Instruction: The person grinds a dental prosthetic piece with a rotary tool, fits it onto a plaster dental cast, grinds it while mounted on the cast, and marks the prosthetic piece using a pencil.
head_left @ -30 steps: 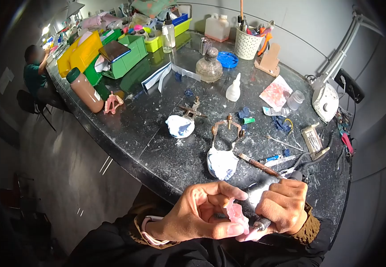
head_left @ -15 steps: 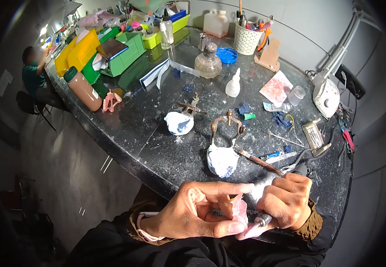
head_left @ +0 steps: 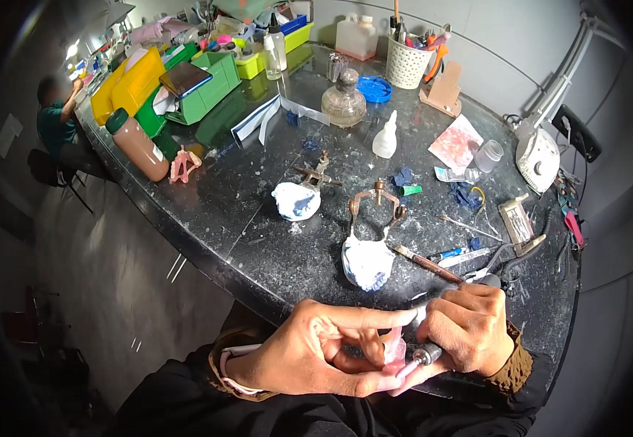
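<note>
Near the table's front edge, my left hand [head_left: 334, 349] pinches a pink translucent dental piece [head_left: 395, 351] between thumb and fingers, its index finger stretched out above the piece. My right hand [head_left: 469, 331] is wrapped round a dark rotary handpiece [head_left: 427, 354] with a metal collar. The pale tip of the handpiece is at the lower edge of the pink piece; whether they touch is hard to tell. Just beyond the hands lies a white plaster cast [head_left: 367, 264] on a metal articulator frame [head_left: 376, 198]. A second plaster cast [head_left: 297, 202] sits to its left.
A brown bottle [head_left: 138, 146] and a pink frame piece [head_left: 184, 167] are at the left. Behind stand a glass burner [head_left: 343, 105], a white dropper bottle [head_left: 385, 140] and a tool basket [head_left: 407, 65]. Right are a brush [head_left: 429, 264] and a lamp [head_left: 536, 160]. A person [head_left: 61, 120] sits far left.
The pink piece has tilted in my left hand, and the left index finger now reaches farther right. The handpiece tip has shifted slightly left and up against or near the piece.
</note>
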`<control>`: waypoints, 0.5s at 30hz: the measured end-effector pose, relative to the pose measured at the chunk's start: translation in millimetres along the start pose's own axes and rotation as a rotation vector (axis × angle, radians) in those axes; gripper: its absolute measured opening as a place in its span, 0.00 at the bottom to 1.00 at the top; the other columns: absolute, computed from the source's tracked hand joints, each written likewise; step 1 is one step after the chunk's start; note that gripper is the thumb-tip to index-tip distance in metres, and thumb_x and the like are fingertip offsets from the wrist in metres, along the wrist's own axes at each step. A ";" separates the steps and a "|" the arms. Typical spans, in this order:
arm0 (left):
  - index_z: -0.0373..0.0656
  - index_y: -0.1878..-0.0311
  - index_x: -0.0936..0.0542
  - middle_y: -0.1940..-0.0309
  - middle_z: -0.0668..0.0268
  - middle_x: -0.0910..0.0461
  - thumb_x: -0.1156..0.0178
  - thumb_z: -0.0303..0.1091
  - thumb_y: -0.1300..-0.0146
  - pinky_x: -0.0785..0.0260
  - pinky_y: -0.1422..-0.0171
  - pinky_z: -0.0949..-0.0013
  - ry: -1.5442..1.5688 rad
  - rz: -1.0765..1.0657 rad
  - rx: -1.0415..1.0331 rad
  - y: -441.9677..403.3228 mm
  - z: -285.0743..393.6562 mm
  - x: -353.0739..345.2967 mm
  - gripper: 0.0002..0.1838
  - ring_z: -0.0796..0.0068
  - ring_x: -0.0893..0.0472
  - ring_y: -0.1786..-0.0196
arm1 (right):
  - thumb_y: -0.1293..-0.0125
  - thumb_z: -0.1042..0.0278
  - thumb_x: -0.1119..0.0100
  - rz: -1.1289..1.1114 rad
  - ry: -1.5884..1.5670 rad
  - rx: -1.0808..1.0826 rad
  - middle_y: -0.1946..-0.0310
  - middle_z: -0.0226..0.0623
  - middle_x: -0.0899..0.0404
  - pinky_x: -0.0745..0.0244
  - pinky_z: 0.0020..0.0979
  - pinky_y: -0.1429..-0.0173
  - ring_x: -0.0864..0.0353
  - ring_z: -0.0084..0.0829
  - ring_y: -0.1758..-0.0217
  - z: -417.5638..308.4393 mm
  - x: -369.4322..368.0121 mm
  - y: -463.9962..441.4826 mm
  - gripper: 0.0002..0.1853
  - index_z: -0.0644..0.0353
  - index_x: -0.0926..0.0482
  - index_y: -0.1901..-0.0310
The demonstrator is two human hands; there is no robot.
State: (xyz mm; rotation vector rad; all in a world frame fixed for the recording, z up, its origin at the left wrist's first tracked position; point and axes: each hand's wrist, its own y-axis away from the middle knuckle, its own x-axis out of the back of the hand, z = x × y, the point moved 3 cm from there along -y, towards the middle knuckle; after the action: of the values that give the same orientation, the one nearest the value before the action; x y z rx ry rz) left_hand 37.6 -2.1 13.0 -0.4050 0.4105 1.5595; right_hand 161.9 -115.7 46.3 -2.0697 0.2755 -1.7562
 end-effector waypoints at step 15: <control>0.29 0.49 0.34 0.67 0.62 0.21 0.36 0.18 0.51 0.28 0.48 0.74 0.096 0.170 -0.175 -5.7 -2.4 7.0 0.25 0.71 0.21 0.56 | 0.62 0.49 0.29 0.144 -0.446 -0.150 0.83 0.30 0.23 0.35 0.24 0.82 0.24 0.26 0.84 0.0 11.5 -2.3 0.24 0.59 0.25 0.70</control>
State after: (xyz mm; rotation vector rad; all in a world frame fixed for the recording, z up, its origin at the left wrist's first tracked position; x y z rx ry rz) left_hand 43.1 2.9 7.4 -0.5944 0.3915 1.7530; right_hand 163.8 -118.3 57.5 -2.4114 0.4176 -1.1818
